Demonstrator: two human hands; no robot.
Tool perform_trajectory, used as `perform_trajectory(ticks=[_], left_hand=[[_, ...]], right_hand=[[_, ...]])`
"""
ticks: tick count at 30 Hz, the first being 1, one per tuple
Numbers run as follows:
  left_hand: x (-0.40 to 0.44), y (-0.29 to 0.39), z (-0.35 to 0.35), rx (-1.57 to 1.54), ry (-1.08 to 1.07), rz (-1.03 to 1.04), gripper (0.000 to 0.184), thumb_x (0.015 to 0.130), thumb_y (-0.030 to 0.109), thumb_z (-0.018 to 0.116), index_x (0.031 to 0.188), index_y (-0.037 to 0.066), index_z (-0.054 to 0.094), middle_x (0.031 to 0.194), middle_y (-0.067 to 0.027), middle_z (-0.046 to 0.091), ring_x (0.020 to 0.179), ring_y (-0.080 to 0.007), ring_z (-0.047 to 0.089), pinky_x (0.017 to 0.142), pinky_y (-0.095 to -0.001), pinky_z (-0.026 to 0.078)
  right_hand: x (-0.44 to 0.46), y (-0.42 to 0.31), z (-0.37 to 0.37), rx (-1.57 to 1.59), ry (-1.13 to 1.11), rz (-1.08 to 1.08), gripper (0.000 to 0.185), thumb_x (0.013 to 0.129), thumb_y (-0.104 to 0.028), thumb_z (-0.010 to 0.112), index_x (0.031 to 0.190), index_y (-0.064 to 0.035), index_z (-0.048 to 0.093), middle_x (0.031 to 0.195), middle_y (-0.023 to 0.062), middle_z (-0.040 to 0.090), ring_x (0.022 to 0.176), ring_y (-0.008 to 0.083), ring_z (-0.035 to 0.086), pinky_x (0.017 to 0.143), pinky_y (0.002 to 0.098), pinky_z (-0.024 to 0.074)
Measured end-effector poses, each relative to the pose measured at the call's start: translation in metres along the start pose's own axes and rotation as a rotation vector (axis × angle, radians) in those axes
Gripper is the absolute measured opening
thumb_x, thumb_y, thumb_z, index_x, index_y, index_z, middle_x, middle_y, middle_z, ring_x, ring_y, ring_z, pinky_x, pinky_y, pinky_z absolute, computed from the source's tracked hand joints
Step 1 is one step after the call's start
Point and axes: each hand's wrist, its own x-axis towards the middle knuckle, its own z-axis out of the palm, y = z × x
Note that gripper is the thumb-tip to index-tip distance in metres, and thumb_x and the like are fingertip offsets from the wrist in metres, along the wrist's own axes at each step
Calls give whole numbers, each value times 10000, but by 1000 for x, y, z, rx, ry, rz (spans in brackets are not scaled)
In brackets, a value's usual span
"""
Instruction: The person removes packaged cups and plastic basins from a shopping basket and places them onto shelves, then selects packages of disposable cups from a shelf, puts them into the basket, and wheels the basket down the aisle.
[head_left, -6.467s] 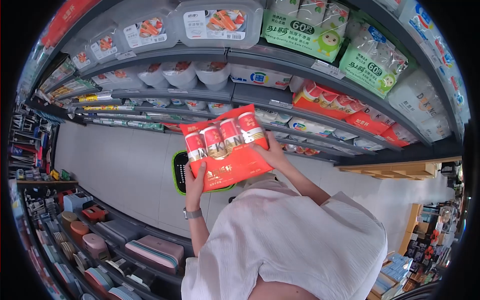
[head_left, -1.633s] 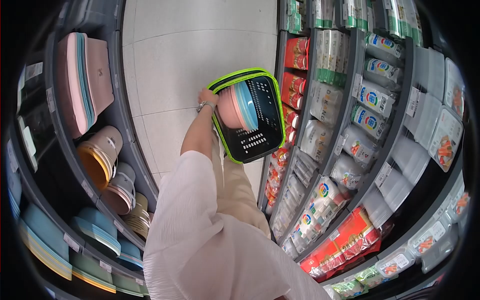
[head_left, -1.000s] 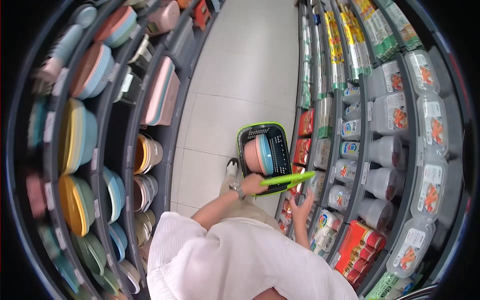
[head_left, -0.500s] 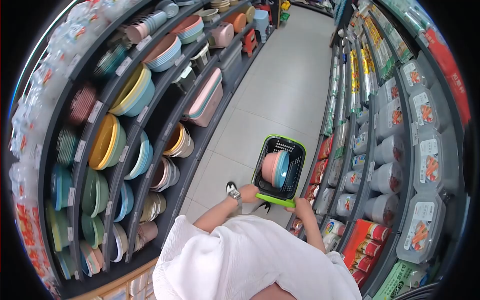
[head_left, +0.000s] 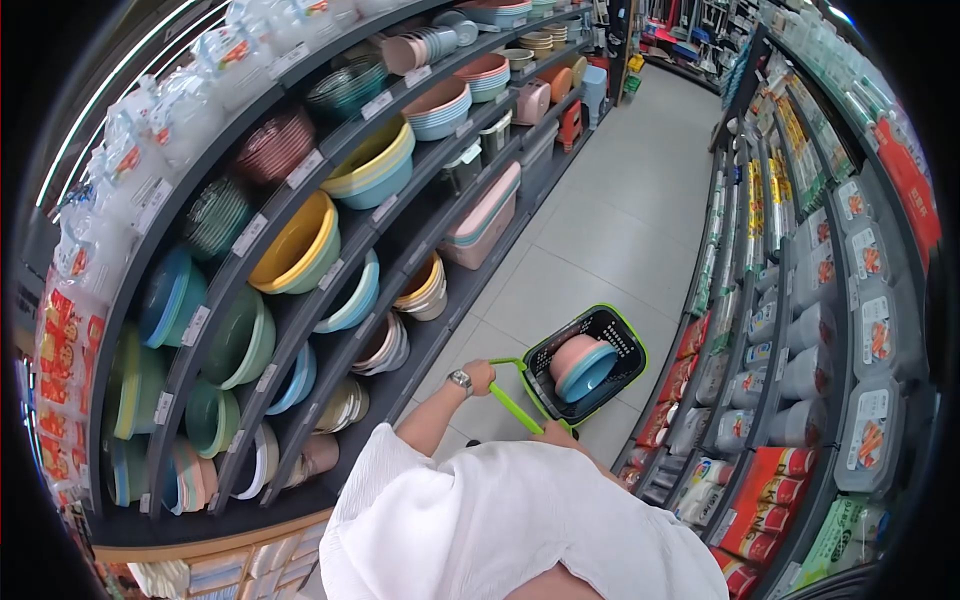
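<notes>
Our left hand (head_left: 480,377) wraps the green handle (head_left: 513,407) of the black shopping basket (head_left: 624,342), likely steadying it; our right hand (head_left: 554,433) touches the handle too, its closure unclear; inside, pink and blue basins (head_left: 587,374) sit nested, presumably to save room

The red pack held up between both hands in the earliest picture is gone from them: the left hand (head_left: 480,376) now grips the far left end of the green handle (head_left: 515,408), and the right hand (head_left: 555,434), spread and apart from it a second ago, wraps the near end. Since the last picture the basket (head_left: 622,345) is turned, its far end leaning right, and the handle, then running left to right, slants from far left to near right. More hanging goods (head_left: 690,32) show at the aisle's far end
</notes>
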Motion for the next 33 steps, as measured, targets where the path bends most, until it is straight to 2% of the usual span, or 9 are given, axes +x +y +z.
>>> perform_trajectory(ticks=[1,4,8,10,13,15,23,28,33], left_hand=[[-20,-7,9,-5,23,2,144,728,193,711,778,61,744,799,-212,708,853,-405,705,760,-490,585],[-70,-18,40,-14,34,8,128,723,164,702,781,59,746,811,-217,699,877,-411,686,796,-490,575],[-120,-15,81,-15,38,38,132,731,160,691,768,46,746,809,-205,702,844,-394,682,782,-487,571],[-146,-3,102,-25,42,70,141,734,170,691,760,42,746,810,-197,705,841,-385,682,775,-486,570],[-172,19,117,-122,12,80,184,753,225,700,756,48,749,782,-176,706,810,-374,692,756,-479,568],[-175,35,120,-179,-36,152,264,800,328,678,785,75,754,757,-183,711,752,-376,708,737,-505,577],[-153,40,148,-258,-181,314,345,850,385,656,865,50,736,790,-196,716,762,-398,712,743,-522,574],[-136,48,158,-346,-227,337,371,884,410,639,990,64,719,853,-194,728,800,-415,713,781,-541,555],[-103,58,156,-139,-326,314,282,924,346,571,1040,123,696,915,-172,750,838,-396,727,729,-529,559]], right_hand=[[-3,-15,7,19,-91,61,505,774,-402,738,1004,47,754,944,287,731,892,350,737,834,452,549],[6,-7,50,-57,-128,-49,507,779,-419,735,1015,29,758,952,274,731,912,379,728,821,451,547],[-14,-9,89,-170,-149,29,490,778,-434,726,1004,-1,770,952,254,734,930,402,714,822,454,556],[-33,-4,100,-262,-36,-55,467,762,-436,715,996,-38,782,960,230,739,936,407,706,831,456,569],[-57,-5,90,-424,-18,57,409,726,-395,720,937,-51,784,967,226,740,932,403,710,861,473,575],[-62,15,83,-458,-15,74,390,724,-378,713,931,-55,782,948,223,738,918,408,707,841,472,577],[-53,48,79,-673,83,78,175,690,-187,684,795,-55,730,797,212,708,806,398,709,745,482,584],[-49,56,67,-759,61,170,220,717,-180,672,892,-82,761,891,175,738,902,358,724,808,442,585],[-33,82,47,-771,-41,200,250,696,-227,711,905,-101,764,924,159,745,920,340,726,838,424,578]])
